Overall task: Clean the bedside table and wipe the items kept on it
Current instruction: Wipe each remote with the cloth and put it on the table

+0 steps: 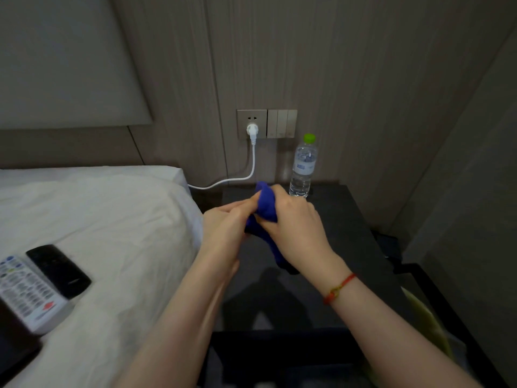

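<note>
A blue cloth is bunched between both my hands above the dark bedside table. My right hand grips the upper part of the cloth, and my left hand holds its lower left side; a tail of it hangs down under my right wrist. What the cloth wraps, if anything, is hidden. A clear water bottle with a green cap stands upright at the back of the table, just beyond my right hand.
A white bed lies to the left with a black remote and a white remote on it. A white plug and cable run from the wall socket. A black frame stands right of the table.
</note>
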Demonstrator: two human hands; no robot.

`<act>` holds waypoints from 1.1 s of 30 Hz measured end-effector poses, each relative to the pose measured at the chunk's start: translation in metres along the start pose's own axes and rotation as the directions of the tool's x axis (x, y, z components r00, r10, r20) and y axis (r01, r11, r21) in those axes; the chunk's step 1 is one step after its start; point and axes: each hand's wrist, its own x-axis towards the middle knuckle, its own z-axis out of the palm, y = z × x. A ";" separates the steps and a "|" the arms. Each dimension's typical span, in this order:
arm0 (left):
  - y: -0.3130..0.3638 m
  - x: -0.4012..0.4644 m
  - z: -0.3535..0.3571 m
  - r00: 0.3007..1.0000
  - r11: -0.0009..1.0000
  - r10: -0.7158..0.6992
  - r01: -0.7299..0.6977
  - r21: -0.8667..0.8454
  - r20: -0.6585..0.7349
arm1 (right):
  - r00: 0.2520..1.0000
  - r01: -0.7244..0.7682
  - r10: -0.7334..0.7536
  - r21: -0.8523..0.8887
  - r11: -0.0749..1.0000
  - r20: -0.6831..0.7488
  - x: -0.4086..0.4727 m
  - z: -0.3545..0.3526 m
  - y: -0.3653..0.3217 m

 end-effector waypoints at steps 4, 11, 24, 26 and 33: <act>0.010 0.006 -0.007 0.996 0.998 0.057 -0.058 -0.017 -0.073 | 0.993 -0.021 0.020 0.011 1.000 0.116 -0.016 0.005 0.013; 0.004 0.002 -0.004 1.000 0.997 -0.024 0.025 -0.079 0.008 | 0.990 -0.064 0.052 0.087 0.994 0.132 -0.026 0.006 0.014; -0.005 0.006 -0.021 0.994 0.970 -0.033 0.056 -0.238 0.100 | 0.968 0.048 -0.124 0.325 0.944 0.217 -0.048 0.003 0.027; -0.007 0.007 -0.025 0.993 0.965 -0.049 0.074 -0.250 0.105 | 0.931 -0.048 -0.120 0.443 0.895 0.344 -0.054 0.000 0.033; -0.019 -0.008 -0.007 0.986 0.988 -0.002 0.028 -0.152 0.166 | 0.996 0.010 -0.021 0.131 0.991 0.082 -0.014 -0.004 -0.006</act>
